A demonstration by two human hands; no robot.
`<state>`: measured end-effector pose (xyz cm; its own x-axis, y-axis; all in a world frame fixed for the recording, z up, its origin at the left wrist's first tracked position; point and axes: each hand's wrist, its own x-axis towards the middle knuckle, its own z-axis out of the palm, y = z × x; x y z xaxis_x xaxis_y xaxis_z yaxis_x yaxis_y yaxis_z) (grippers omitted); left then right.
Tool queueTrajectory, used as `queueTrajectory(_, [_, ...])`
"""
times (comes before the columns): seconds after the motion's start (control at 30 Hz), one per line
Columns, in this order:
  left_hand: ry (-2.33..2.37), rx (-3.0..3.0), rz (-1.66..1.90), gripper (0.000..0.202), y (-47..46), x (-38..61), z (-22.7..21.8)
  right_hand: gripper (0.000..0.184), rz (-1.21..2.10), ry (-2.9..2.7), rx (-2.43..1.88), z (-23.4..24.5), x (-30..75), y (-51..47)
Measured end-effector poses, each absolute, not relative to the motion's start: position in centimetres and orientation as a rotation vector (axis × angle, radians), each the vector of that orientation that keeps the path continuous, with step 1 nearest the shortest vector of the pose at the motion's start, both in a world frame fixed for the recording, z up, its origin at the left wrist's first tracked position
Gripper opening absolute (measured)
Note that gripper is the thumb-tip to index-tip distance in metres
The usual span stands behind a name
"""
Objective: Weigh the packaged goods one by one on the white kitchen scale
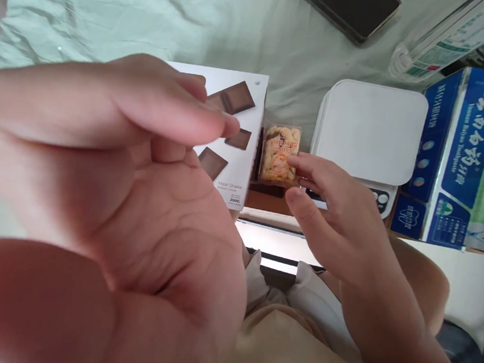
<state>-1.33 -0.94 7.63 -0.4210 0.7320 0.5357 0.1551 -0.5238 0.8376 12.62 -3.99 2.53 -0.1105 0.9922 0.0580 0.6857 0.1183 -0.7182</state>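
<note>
My left hand (163,242) is very close to the camera with its palm showing. Its fingers curve over, the thumb is apart and blurred, and nothing lies in the palm. My right hand (345,220) reaches toward a snack in a clear wrapper with orange print (281,154). The index fingertip is at the wrapper's right edge; the thumb is spread below. Left of the snack, partly hidden behind my left hand, is a white meal shake box (237,169) with chocolate pieces pictured on it. A white kitchen scale (370,131) lies just beyond my right hand.
Blue toothpaste boxes (468,163) line the right side beside the scale. A dark phone (348,6) lies on the pale green cloth (113,9) at the back. A clear package with printed labels (443,44) is at the upper right.
</note>
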Motion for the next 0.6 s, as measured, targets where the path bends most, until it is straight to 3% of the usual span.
queueTrajectory(0.27, [1.225, 1.319, 2.071, 0.099, -0.8, -0.3, 7.2, 0.045, 0.787, -1.83, -1.613, 2.8, 12.9, -4.0])
queueTrajectory(0.6, [1.262, 1.377, 2.014, 0.107, -0.5, -1.1, 5.9, 0.043, 0.817, -1.799, -1.611, 3.3, 13.4, -4.0])
